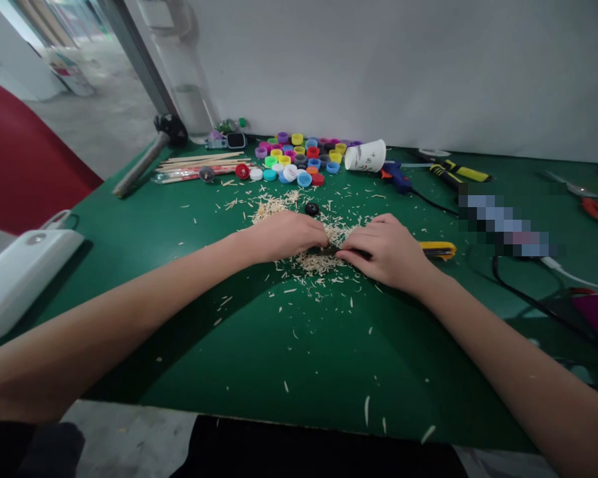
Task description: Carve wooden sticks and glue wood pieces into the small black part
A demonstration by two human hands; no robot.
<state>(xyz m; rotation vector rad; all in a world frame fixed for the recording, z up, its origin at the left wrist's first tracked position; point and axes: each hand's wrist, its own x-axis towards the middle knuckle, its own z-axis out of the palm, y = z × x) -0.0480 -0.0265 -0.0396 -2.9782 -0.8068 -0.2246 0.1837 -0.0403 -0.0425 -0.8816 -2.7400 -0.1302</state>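
Note:
My left hand (290, 234) is closed, fingertips pinched together over a pile of pale wood shavings (319, 264). Whatever it grips is hidden under the fingers. My right hand (386, 249) is wrapped around a utility knife, whose yellow handle end (438, 249) sticks out behind the palm. A dark, narrow part shows between the two hands, close to the left fingertips. Just beyond the hands sits a small black round cap (311, 209) among the shavings.
Coloured bottle caps (299, 159), wooden sticks (202, 159) and a tipped paper cup (366, 157) lie toward the back. A hammer (149, 153) and white box (30, 279) are left. A blue glue gun (397, 178), its cord, pliers (448, 176) and scissors (591, 199) lie right.

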